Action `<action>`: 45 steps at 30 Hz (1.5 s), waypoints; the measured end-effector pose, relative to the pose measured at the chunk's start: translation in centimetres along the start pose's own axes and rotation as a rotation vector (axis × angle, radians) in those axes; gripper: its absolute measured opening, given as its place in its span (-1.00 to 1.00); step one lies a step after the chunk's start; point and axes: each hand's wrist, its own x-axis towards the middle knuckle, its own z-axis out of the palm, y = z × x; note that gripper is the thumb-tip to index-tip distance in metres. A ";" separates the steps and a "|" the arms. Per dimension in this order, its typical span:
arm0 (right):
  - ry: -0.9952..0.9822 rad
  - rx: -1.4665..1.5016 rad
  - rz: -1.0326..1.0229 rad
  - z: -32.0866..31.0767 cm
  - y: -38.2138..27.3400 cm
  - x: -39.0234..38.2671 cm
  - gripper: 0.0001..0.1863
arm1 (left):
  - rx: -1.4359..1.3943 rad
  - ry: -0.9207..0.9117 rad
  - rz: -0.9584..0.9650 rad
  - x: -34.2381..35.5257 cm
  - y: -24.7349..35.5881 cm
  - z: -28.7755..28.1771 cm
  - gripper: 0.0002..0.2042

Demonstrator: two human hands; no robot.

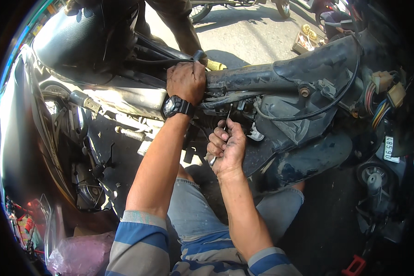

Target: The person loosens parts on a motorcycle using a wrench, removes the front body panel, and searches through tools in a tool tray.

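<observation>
Across the stripped motorbike's frame, just left of its middle, lies my left hand, knuckles up and fingers bent over the far side. The fingertips are hidden, so I cannot tell whether they grip anything; a dark ribbed piece stands up right beside the knuckles. A black watch sits on that wrist.

Lower and to the right, my right hand is closed around a thin metal tool. One shiny end shows below the curled fingers, and the slim shaft rises past the thumb toward the dark parts under the frame. I cannot make out whether its tip touches them.

To the right of that hand, a black cable loops below a rusty bolt. Further right hang coloured wires with pale connectors, and a white plate shows below these. Up on the left is a black seat. Beyond the frame, another person's dark sleeve reaches down near something yellow.
</observation>
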 end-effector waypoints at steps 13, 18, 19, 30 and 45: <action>-0.030 -0.098 -0.007 -0.5 0.1 -0.1 -0.78 | 0.041 0.024 0.072 0.1 -0.3 -0.2 -0.72; -0.043 -0.104 -0.015 -0.9 0.1 0.0 -0.77 | -0.011 0.008 0.025 0.1 0.1 -0.5 -0.68; -0.045 -0.108 -0.021 -1.0 0.1 0.0 -0.77 | -0.031 0.008 0.010 0.0 0.1 -0.6 -0.67; -0.056 -0.134 -0.036 -1.3 0.3 0.2 -0.75 | -0.025 -0.002 0.005 0.2 0.3 -1.1 -0.65; -0.118 -0.106 0.111 13.4 0.9 -20.9 -0.75 | 0.064 0.017 0.075 6.6 6.6 -24.6 -0.83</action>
